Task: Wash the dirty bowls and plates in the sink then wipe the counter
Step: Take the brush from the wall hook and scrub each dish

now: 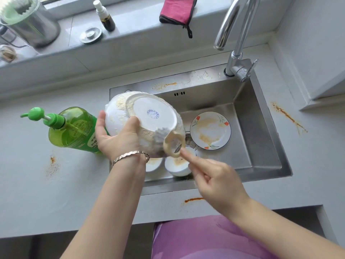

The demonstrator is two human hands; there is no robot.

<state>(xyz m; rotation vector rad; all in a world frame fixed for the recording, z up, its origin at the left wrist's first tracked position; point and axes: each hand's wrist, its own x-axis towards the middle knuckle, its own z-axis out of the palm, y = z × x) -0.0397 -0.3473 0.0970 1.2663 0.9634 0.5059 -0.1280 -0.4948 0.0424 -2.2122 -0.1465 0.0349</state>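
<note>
Head view looks down on a steel sink (pixel 261 139) set into a grey desk (pixel 37 193). The left hand (pixel 117 137), a bracelet (pixel 130 156) on its wrist, grips a large white bowl (pixel 149 116) turned bottom-up and tilted over the sink's left side. Its thumb lies across the foamy base ring and its fingers wrap the far wall. The right hand (pixel 216 176) pinches a beige, sudsy pad (pixel 173 144) between forefinger and thumb, the other fingers curled, and the pad presses against the bowl's lower edge. Under the bowl, two small bowls (pixel 179 165) sit side by side in the basin, smeared brown. Just right of them lies a flowered plate (pixel 210 130), also soiled. A green soap bottle (pixel 72 128) stands on the desk beside the left hand. Orange stains (pixel 288 116) mark the desk around the sink. A pink cloth (pixel 177 10) hangs over the window ledge.
</note>
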